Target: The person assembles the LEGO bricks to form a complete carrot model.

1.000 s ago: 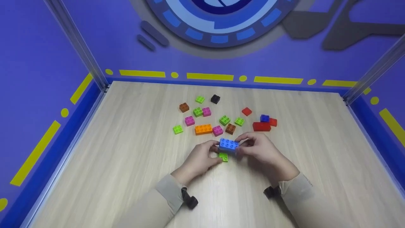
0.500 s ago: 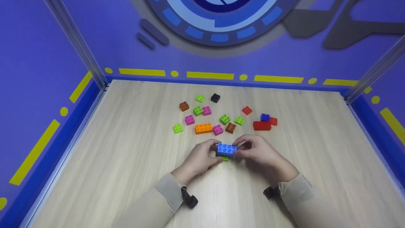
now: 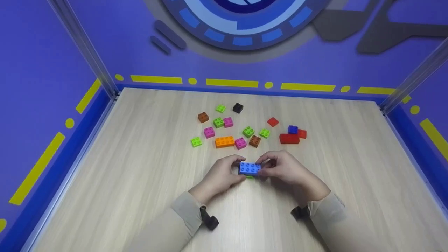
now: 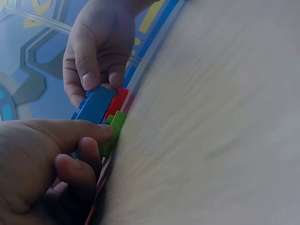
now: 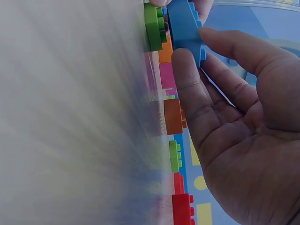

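My right hand (image 3: pixel 285 166) pinches a blue toy building brick (image 3: pixel 250 168) by its right end, studs facing up. Beneath it a light green brick (image 3: pixel 249 177) rests on the table, only a sliver showing in the head view. My left hand (image 3: pixel 221 174) holds that green brick, with the thumb along its side in the left wrist view. In the right wrist view, the blue brick (image 5: pixel 183 28) is close over the studs of the green brick (image 5: pixel 154 28), with a narrow gap at the near end.
Behind the hands lie several loose bricks, among them an orange one (image 3: pixel 224 141), a pink one (image 3: pixel 240 143) and a brown one (image 3: pixel 254 141). A long red brick (image 3: pixel 289 139) lies at the right by a dark blue one (image 3: pixel 293 129). Printed panels wall the table (image 3: pixel 140 168).
My right hand has brought the blue brick toward me and a little left, down over the green brick, which it now mostly hides. My left hand has stayed in place.
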Tool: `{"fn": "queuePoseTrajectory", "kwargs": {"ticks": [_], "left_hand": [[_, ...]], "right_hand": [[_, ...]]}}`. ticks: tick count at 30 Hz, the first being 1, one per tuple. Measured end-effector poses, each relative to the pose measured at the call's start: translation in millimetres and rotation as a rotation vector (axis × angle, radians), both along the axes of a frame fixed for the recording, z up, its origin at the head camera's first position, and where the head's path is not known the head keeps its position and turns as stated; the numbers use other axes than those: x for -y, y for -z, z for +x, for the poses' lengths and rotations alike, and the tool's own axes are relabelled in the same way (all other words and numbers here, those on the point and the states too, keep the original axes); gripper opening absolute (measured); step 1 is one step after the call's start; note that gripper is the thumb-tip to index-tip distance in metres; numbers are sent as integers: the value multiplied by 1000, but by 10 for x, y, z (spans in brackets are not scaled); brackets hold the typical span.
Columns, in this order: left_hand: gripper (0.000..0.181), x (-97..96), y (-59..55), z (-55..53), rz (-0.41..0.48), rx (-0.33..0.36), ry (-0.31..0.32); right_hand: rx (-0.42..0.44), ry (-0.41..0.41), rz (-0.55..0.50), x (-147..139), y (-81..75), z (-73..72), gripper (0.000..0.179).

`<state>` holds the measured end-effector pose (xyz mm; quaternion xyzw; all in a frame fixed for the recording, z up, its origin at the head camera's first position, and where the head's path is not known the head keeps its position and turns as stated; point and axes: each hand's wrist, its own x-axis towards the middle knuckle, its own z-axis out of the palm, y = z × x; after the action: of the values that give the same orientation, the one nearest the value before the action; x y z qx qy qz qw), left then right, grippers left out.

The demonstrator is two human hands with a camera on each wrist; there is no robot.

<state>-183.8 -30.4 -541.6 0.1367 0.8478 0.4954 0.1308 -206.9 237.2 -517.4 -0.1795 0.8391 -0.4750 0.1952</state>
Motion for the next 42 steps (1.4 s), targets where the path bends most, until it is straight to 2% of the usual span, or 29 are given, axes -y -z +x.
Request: {"fn": "queuePoseTrajectory", "kwargs": {"ticks": [8,20,31,42], "left_hand": [[46,-2,12,9,-18,-14,11],[35,6,0,8,-42,-71,34],[32,58,-51,-10,34,-10,-3],[30,55,-49,-17,25,-1,0]], "right_hand": [[9,-8,9,7,-10,4,26],[-1,-5,35,53,-3,34,24],[-22,-13,54,57,-12,41,24],[-16,-2,47,62,-1,42,25]]}}
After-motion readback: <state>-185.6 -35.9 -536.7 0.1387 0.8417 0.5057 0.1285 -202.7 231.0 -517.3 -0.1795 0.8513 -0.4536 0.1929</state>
